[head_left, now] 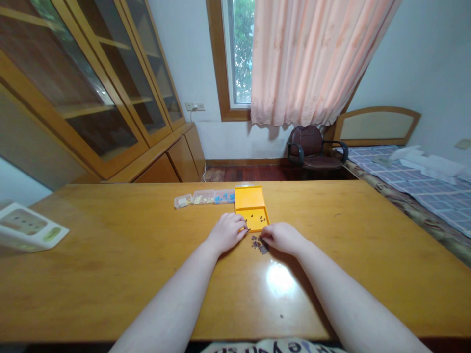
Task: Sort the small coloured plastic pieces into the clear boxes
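Note:
A yellow hinged box [250, 198] lies opened out on the table, with several small dark pieces in its near half. My left hand [228, 231] rests at the box's near left corner, its fingers closed around a small dark piece [248, 230]. Just right of the near edge, my right hand [282, 237] has its fingertips pinched at the loose pile of dark brown pieces [262, 248]. Whatever is between those fingertips is too small to make out. The pile lies on the tabletop between both hands.
Left of the box stand clear plastic trays, one with blue pieces [224, 197], one with cream pieces [204, 198], and a smaller container [183, 201]. A white and green object [31, 228] is at the table's left. One tiny dark piece [281, 316] lies near the front edge.

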